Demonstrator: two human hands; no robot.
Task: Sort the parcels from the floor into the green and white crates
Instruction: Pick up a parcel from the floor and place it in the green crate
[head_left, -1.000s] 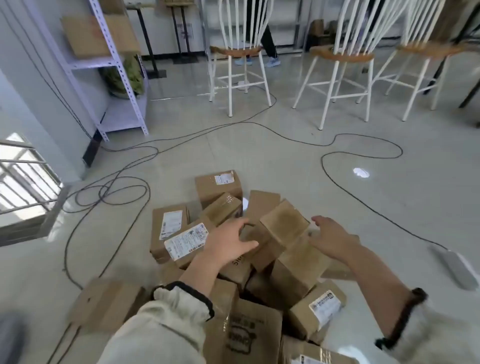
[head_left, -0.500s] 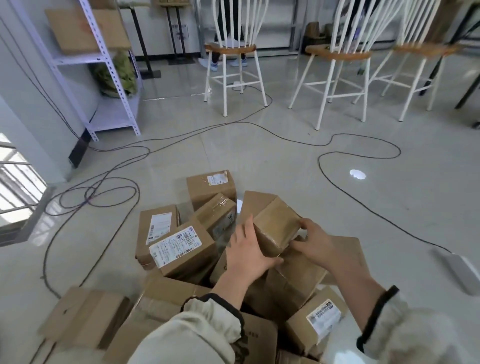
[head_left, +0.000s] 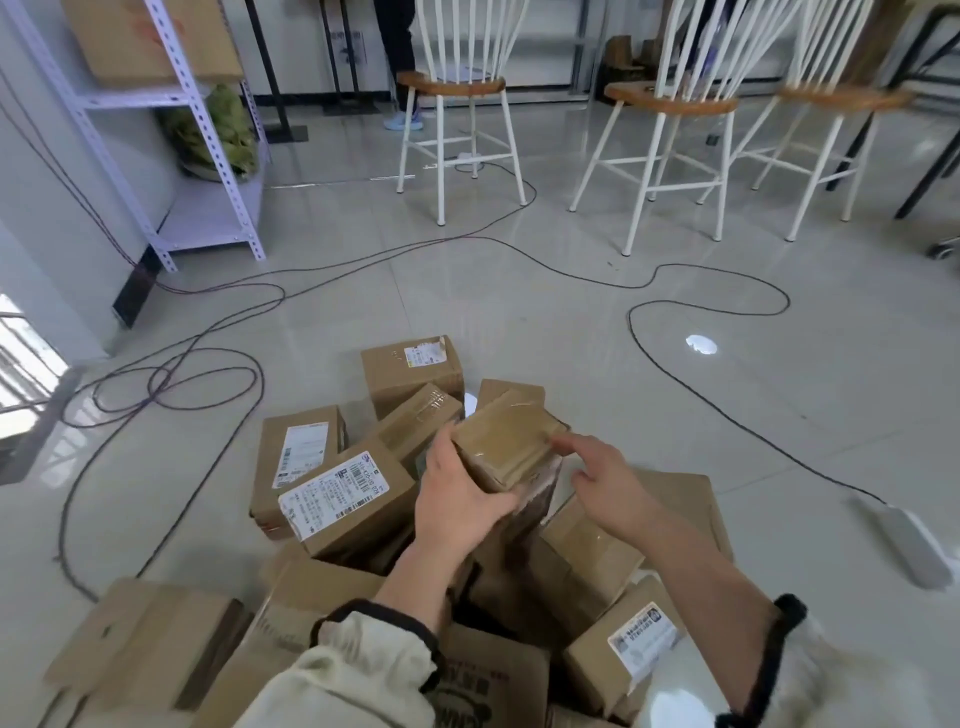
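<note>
A heap of brown cardboard parcels (head_left: 343, 493) lies on the tiled floor in front of me. My left hand (head_left: 457, 493) grips a small taped parcel (head_left: 506, 441) from its left side and underneath, holding it above the heap. My right hand (head_left: 602, 473) is at the parcel's right edge, fingers stretched out and touching its corner. Several parcels carry white shipping labels. No green or white crate is in view.
Black cables (head_left: 701, 374) loop across the floor around the heap. A white power strip (head_left: 909, 540) lies at the right. Three white stools (head_left: 467, 98) stand at the back, a metal shelf (head_left: 208, 156) at the left. A person's legs (head_left: 397, 57) show behind the stools.
My left hand has closed round the small taped parcel and lifted it off the heap. My right hand came in from the right to its edge.
</note>
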